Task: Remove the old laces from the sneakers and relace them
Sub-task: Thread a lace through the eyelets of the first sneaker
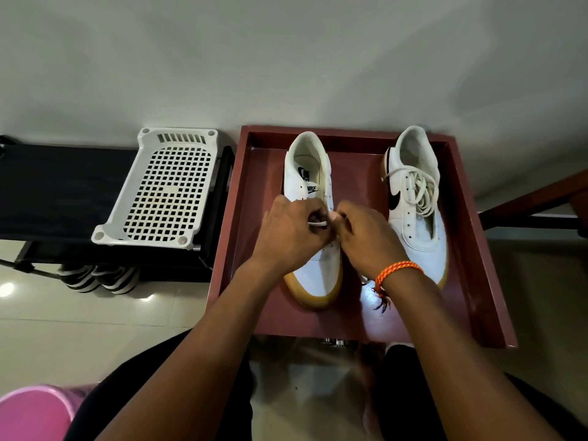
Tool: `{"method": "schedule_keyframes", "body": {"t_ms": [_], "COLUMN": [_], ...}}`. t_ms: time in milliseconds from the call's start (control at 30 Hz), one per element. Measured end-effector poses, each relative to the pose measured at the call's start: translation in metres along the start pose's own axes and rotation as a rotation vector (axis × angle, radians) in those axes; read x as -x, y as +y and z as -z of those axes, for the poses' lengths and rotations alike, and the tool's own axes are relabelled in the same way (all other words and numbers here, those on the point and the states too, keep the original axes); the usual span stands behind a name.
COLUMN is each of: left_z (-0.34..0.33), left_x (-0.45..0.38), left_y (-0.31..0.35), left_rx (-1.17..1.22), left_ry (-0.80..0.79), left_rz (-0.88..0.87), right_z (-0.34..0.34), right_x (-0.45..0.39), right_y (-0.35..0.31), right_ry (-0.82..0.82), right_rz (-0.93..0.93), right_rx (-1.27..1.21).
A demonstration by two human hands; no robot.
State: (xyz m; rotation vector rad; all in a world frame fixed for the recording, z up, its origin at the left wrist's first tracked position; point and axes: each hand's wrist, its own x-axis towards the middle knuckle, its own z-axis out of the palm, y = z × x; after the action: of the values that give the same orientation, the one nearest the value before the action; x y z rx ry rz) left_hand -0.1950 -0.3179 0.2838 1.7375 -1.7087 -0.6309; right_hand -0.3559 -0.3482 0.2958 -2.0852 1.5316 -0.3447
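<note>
White perforated basket (pixel 162 194) on black rack (pixel 47 186), striped shoes (pixel 98 278) beneath, pink tub, perhaps (pixel 35 412), dark red tray (pixel 471 249)

We count two white sneakers: the left sneaker (pixel 313 218) and the right sneaker (pixel 416 205), both in one dark red tray (pixel 477 249). We see one loose white lace (pixel 416 189) piled on the right sneaker and one lace end (pixel 318 223) at the left. Two hands appear, the left hand (pixel 291 232) and the right hand (pixel 366 237), with one orange bracelet (pixel 397 270). We also count one white perforated basket (pixel 162 192), one pink bin (pixel 35 412) and two striped shoes (pixel 101 278).
</note>
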Motion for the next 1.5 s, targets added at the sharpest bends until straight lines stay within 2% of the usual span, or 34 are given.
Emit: {"method": "schedule_keyframes", "body": {"t_ms": [67, 233, 367, 433, 500, 567, 633, 700, 767, 867, 967, 1033, 1100, 1233, 1267, 1333, 1433, 1500], "left_z": [0.002, 0.005, 0.007, 0.007, 0.004, 0.001, 0.002, 0.003, 0.0, -0.004, 0.008, 0.02, 0.03, 0.038, 0.04, 0.043, 0.05, 0.055], "left_x": [0.001, 0.001, 0.002, 0.001, 0.003, 0.005, 0.006, 0.006, 0.007, 0.009, 0.002, -0.004, -0.008, -0.01, -0.011, -0.011, -0.01, -0.01], "left_y": [0.002, 0.001, 0.002, 0.0, 0.005, 0.012, 0.015, 0.016, 0.019, 0.022, 0.016, 0.011, 0.008, 0.006, 0.005, 0.005, 0.006, 0.007], "left_rx": [-0.018, -0.062, -0.105, -0.139, -0.203, -0.254, -0.309, -0.335, -0.329, -0.24, 0.032, 0.216, 0.378, 0.625, 0.678, 0.762, 0.845, 0.893], "left_ry": [-0.003, -0.056, -0.063, -0.068, -0.05, 0.015, 0.084, 0.062, 0.001, -0.024, -0.03, 0.021, 0.073, 0.069, 0.069, 0.087, 0.118, 0.127], "left_rz": [0.005, 0.03, 0.035, 0.022, -0.012, -0.052, -0.106, -0.176, -0.222, -0.195, -0.053, 0.003, 0.047, 0.137, 0.159, 0.203, 0.267, 0.289], "right_z": [0.004, 0.03, 0.046, 0.046, 0.042, 0.037, 0.028, 0.023, 0.021, 0.023, 0.02, 0.016, 0.014, 0.015, 0.017, 0.027, 0.045, 0.052], "right_x": [-0.003, -0.003, 0.002, 0.0, -0.003, -0.008, -0.01, -0.007, -0.005, -0.007, -0.005, -0.004, -0.005, -0.004, -0.003, 0.001, 0.004, 0.004], "right_y": [0.002, -0.002, -0.011, -0.012, -0.008, 0.003, 0.014, 0.019, 0.017, 0.013, 0.004, 0.004, 0.004, -0.002, -0.004, -0.005, 0.012, 0.022], "right_ry": [0.004, -0.045, -0.013, 0.016, 0.075, 0.224, 0.28, 0.276, 0.299, 0.292, 0.099, 0.026, 0.001, -0.006, -0.039, -0.21, -0.521, -0.561], "right_rz": [0.017, 0.013, -0.031, -0.049, -0.066, -0.095, -0.146, -0.184, -0.143, -0.016, 0.069, 0.074, 0.09, 0.148, 0.161, 0.157, 0.086, 0.051], "right_rx": [-0.13, -0.68, -1.19, -1.313, -1.263, -0.903, -0.494, -0.259, -0.158, -0.208, -0.413, -0.493, -0.541, -0.572, -0.598, -0.645, -0.421, -0.245]}}
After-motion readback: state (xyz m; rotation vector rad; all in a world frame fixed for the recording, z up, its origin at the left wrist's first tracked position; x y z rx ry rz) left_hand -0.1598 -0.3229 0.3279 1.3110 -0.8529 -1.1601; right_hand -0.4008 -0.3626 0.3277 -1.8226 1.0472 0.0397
